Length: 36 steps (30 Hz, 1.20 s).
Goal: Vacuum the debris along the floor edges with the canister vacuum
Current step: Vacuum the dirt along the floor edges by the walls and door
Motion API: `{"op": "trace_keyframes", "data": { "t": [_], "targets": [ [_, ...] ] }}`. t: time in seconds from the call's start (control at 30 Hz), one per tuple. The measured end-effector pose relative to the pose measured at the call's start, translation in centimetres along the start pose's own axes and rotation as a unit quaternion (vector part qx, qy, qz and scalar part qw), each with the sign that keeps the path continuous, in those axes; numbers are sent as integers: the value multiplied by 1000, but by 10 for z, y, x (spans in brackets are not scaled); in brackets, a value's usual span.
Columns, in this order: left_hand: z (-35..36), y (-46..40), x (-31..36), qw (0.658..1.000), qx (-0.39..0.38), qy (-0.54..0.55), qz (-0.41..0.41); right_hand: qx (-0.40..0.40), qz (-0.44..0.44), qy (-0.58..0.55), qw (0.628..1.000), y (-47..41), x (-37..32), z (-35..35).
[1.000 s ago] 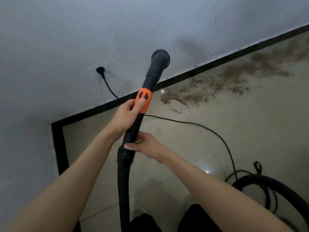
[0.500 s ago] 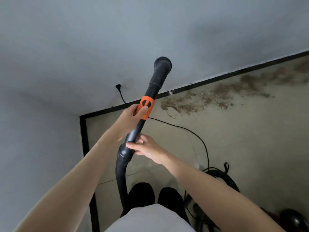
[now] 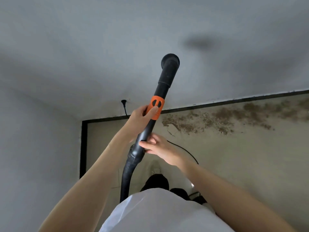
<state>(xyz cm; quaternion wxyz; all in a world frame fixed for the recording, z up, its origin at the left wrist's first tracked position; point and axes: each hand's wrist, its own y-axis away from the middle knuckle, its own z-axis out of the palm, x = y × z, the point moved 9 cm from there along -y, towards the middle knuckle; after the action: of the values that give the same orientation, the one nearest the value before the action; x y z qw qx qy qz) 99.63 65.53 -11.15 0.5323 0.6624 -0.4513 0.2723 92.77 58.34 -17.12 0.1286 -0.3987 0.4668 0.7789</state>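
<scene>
Up on the orange plastic collar [image 3: 155,108] of the black rigid vacuum wand [image 3: 150,124], left hand [image 3: 142,118] is wrapped round, thumb on the collar. Right hand [image 3: 158,149] pinches the wand lower down, just above the ribbed black hose [image 3: 127,171]. Round black nozzle [image 3: 170,61] points up at the grey wall [image 3: 100,47], well clear of the floor. Brown crumbly debris [image 3: 217,119] lies along the floor's far edge against the black skirting strip [image 3: 234,102], thinning out toward the corner. Judging by that, no visible pickup yet; whole edge left. Black power cord [image 3: 124,107] is plugged in near the corner.
</scene>
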Motion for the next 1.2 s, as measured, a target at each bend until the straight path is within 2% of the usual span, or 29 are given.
{"op": "trace_keyframes", "data": {
  "t": [0.2, 0.33, 0.5, 0.6, 0.7, 1.0, 1.13, 1.2],
  "targets": [
    [10, -41, 32, 1000, -2, -8, -20, -32, -2, 20, 999, -13, -42, -35],
    [34, -56, 61, 999, 5, -42, -4, -27, -13, 77, 997, -18, -56, -74],
    [65, -71, 89, 996, 86, 26, 5, -51, -54, 199, 977, -16, -78, -139],
    [91, -70, 103, 979, 172, 111, 5, -99, -81, 276, 953, -7, -92, -180],
    [121, -63, 124, 961, 234, 149, 4, -137, -99, 332, 928, 11, -107, -211],
    [161, -32, 159, 939, 299, 172, -9, -200, -133, 348, 906, 52, -119, -236],
    [174, -9, 146, 910, 347, 225, 12, -197, -152, 362, 898, 73, -110, -252],
    [181, 11, 128, 901, 378, 213, 10, -187, -157, 367, 897, 81, -106, -266]
  ]
}}
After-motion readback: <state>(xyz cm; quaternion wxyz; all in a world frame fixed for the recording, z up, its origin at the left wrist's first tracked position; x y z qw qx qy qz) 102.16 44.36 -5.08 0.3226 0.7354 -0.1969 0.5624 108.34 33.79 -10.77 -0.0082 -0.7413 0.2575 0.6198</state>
